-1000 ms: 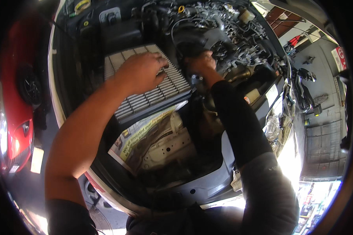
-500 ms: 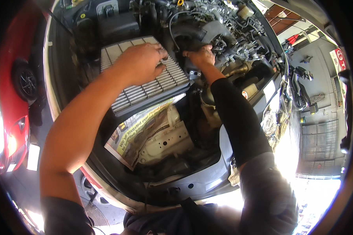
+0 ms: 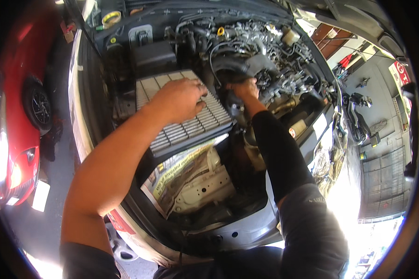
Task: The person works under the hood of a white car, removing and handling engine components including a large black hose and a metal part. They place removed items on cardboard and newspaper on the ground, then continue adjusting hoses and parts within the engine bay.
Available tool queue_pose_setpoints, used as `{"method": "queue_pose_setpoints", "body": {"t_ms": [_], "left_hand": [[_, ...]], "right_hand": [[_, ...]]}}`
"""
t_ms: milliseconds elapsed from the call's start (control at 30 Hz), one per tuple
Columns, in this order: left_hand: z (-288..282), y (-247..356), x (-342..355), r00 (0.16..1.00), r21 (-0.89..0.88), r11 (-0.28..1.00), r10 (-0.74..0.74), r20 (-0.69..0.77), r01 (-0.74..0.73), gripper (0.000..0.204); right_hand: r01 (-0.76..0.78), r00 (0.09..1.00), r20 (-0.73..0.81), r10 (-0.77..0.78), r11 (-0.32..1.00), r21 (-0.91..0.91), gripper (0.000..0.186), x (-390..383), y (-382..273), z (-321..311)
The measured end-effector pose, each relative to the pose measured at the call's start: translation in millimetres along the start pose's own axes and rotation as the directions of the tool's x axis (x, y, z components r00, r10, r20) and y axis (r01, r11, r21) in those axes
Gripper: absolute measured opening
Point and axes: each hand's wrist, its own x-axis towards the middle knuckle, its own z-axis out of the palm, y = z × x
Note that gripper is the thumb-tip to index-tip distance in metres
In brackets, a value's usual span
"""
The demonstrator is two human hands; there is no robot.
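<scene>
A pleated grey-white air filter (image 3: 172, 138) in a dark frame lies tilted in the left part of the engine bay. Across its top rests my left hand (image 3: 184, 100), open, with slightly bent fingers toward the filter's right side. Just right of the filter, my right hand (image 3: 245, 89) is closed around part of a black intake hose (image 3: 228, 65). Its fingertips are partly hidden among the engine parts. Below the filter, a printed newspaper sheet (image 3: 160, 183) is tucked over the bay's inner side.
Beyond my hands lies the engine (image 3: 260, 42) with hoses and wiring. A black box (image 3: 153, 56) stands behind the filter. The front panel (image 3: 251, 232) curves near my body. A red car (image 3: 21, 125) is at the left, with a roll of yellow tape (image 3: 111, 18) at the far left.
The whole view has shifted, so the engine bay appears lower and a little to the right. Both hands keep nearly the same places on the filter and the hose.
</scene>
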Motion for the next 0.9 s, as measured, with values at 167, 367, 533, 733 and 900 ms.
{"method": "queue_pose_setpoints", "body": {"t_ms": [167, 367, 533, 733, 900], "left_hand": [[3, 3, 2, 0.999, -0.007, 1.000, 0.017, -0.049, -0.017, 0.045], [6, 2, 3, 1.000, -0.024, 1.000, 0.008, -0.014, -0.008, 0.045], [3, 2, -2, 1.000, 0.011, 1.000, -0.010, -0.013, 0.010, 0.045], [4, 0, 1, 1.000, -0.023, 1.000, -0.002, 0.022, 0.002, 0.049], [15, 17, 2, 0.996, -0.061, 0.998, 0.006, -0.085, -0.011, 0.053]], "right_hand": [[-0.018, 1.000, -0.015, 0.017, 0.999, -0.046, 0.143, -12, 4, 1], [-0.045, 0.998, 0.027, 0.048, 0.995, -0.085, 0.137, 3, -2, 1], [-0.098, 0.994, 0.051, 0.100, 0.995, -0.030, 0.141, 11, -4, 0], [-0.024, 0.999, -0.029, 0.021, 0.995, -0.101, 0.145, -2, 5, 4], [0.003, 1.000, 0.029, -0.001, 0.996, -0.087, 0.148, 0, 10, 0]]}}
